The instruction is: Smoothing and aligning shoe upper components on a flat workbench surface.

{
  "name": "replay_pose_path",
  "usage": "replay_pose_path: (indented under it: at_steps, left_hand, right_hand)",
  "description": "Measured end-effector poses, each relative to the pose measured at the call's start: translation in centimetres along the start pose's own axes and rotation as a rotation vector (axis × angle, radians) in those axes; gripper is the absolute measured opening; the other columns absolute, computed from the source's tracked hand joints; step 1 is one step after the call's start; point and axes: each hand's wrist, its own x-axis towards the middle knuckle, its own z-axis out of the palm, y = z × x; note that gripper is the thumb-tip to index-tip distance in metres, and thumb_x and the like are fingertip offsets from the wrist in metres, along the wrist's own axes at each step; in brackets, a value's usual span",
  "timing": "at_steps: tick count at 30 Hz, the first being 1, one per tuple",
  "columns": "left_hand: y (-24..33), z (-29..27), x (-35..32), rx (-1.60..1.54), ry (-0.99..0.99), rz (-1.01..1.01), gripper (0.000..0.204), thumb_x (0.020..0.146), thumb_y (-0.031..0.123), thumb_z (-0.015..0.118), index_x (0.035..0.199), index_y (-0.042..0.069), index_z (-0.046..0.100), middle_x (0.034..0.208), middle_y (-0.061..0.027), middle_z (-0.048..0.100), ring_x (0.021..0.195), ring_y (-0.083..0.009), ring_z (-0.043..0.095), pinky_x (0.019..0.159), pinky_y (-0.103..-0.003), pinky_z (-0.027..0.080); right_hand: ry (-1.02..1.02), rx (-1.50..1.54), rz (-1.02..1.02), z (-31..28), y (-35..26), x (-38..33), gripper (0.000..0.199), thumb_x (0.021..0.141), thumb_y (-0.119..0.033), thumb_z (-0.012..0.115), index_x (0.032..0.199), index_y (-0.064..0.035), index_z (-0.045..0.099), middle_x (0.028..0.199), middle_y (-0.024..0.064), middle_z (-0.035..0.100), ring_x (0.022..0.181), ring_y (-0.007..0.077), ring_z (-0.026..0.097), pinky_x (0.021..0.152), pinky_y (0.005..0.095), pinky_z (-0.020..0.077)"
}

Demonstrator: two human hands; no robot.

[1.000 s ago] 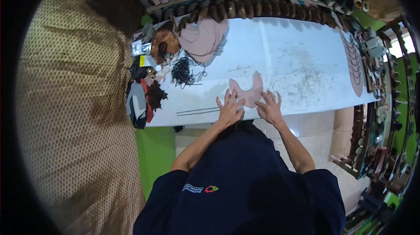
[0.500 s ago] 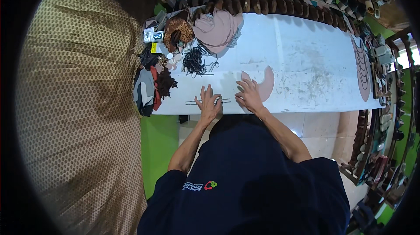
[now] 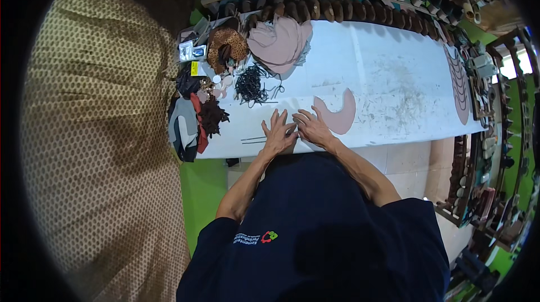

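Observation:
My left hand (image 3: 279, 133) lies over thin dark strips (image 3: 253, 140) near the table's front edge, its fingers spread on the white surface. The strips run side by side, and their right ends are hidden under that hand. Close beside it on the right, my right hand (image 3: 313, 129) rests on the table with its fingers stretched out and apart. Whether its fingertips touch the strips cannot be seen. Just right of this hand lies a flat pink crescent-shaped piece (image 3: 341, 120), apart from the strips.
A heap of black cords (image 3: 250, 85) lies beyond my left hand, with stacked pink pieces (image 3: 279, 43) behind it. Dark brown scraps (image 3: 212, 116) and grey material (image 3: 183, 122) fill the left end. Shoe forms (image 3: 349, 8) line the back; a patterned curtain (image 3: 101, 133) hangs left.
My right hand has moved slightly left and nearer to my left hand. My left hand has shifted a little to the right over the strips. The whole view has tilted slightly.

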Motion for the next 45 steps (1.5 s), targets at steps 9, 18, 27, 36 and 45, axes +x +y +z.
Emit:
replay_pose_path:
  at_steps: [9, 18, 27, 36, 45]
  left_hand:
    - [0.3, 0.1, 4.6, -0.011, -0.173, 0.172, 0.023, 0.093, 0.037, 0.077, 0.097, 0.016, 0.085, 0.165, -0.0117, 0.045, 0.161, -0.0404, 0.016, 0.111, -0.083, 0.002]
    - [2.0, 1.0, 8.5, 0.042, -0.22, 0.246, 0.02, 0.09, 0.034, 0.079, 0.097, 0.017, 0.086, 0.162, -0.0108, 0.048, 0.161, -0.0402, 0.016, 0.111, -0.083, 0.004]
    - [4.8, 3.1, 11.2, 0.111, -0.113, 0.333, 0.015, 0.089, 0.032, 0.08, 0.096, 0.019, 0.085, 0.162, -0.0103, 0.046, 0.16, -0.0394, 0.017, 0.112, -0.083, 0.005]
    - [4.1, 2.5, 10.9, 0.142, -0.102, 0.281, 0.015, 0.088, 0.031, 0.081, 0.101, 0.024, 0.081, 0.166, -0.0112, 0.041, 0.161, -0.0392, 0.016, 0.111, -0.084, 0.008]
    - [3.6, 2.2, 10.9, 0.097, -0.107, 0.263, 0.017, 0.087, 0.034, 0.083, 0.1, 0.024, 0.081, 0.167, -0.0119, 0.039, 0.161, -0.0409, 0.016, 0.113, -0.084, 0.006]
  right_hand:
    - [0.101, -0.114, 0.259, -3.6, 3.8, -3.4, 0.02, 0.092, -0.022, 0.069, 0.106, -0.0075, 0.071, 0.148, 0.0044, 0.057, 0.147, 0.0256, 0.045, 0.123, 0.0636, 0.0234]
    - [0.172, -0.243, 0.598, -6.8, 7.6, -13.9, 0.01, 0.092, -0.023, 0.07, 0.096, -0.0134, 0.073, 0.142, 0.0031, 0.06, 0.143, 0.0242, 0.048, 0.123, 0.0653, 0.0221]
    - [0.172, -0.207, 0.729, -7.5, 9.1, -17.7, 0.01, 0.094, -0.022, 0.071, 0.096, -0.0129, 0.073, 0.142, 0.0047, 0.06, 0.141, 0.0265, 0.051, 0.123, 0.066, 0.0187]
    - [0.2, 0.05, 0.943, -8.2, 9.8, -18.8, 0.021, 0.087, -0.034, 0.079, 0.083, -0.013, 0.08, 0.134, 0.0034, 0.066, 0.137, 0.0248, 0.053, 0.122, 0.0703, 0.0155]
    - [0.239, 0.003, 0.978, -8.3, 9.4, -18.6, 0.016, 0.085, -0.03, 0.082, 0.082, -0.0145, 0.081, 0.136, 0.0046, 0.065, 0.139, 0.0253, 0.051, 0.12, 0.0728, 0.0139]
